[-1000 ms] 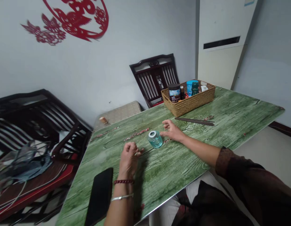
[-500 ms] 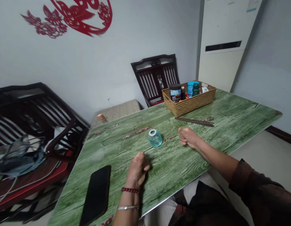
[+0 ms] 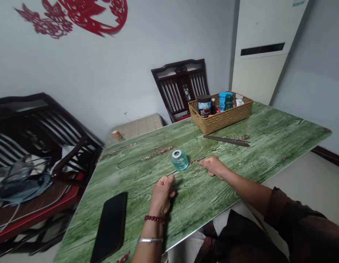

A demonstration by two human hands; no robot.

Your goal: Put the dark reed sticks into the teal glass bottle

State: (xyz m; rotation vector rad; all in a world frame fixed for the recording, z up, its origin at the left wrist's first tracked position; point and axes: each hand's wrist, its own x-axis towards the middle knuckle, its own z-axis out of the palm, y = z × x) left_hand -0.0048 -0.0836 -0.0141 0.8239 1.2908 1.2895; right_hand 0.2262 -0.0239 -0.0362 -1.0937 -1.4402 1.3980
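A small teal glass jar (image 3: 180,160) with a silver ring top stands upright on the green wood-patterned table (image 3: 147,175). Just in front of it is my left hand (image 3: 163,193), closed in a fist, with a red bead bracelet and a silver bangle at the wrist. To the jar's right, my right hand (image 3: 213,166) rests closed near the tabletop. Nothing shows in either hand, and neither touches the jar. Dark chopsticks (image 3: 226,140) lie behind my right hand. A black phone (image 3: 110,226) lies left of my left hand.
A woven basket (image 3: 222,122) holding a dark-lidded jar, a blue tin and bottles stands at the table's back right. Dark wooden chairs (image 3: 183,86) stand behind and at the left. A low surface (image 3: 139,126) bears a small orange-brown object (image 3: 117,134).
My right hand has moved left, closer to the jar. My left hand has shifted slightly right and turned a little. The view has tilted slightly; the jar stands where it was.
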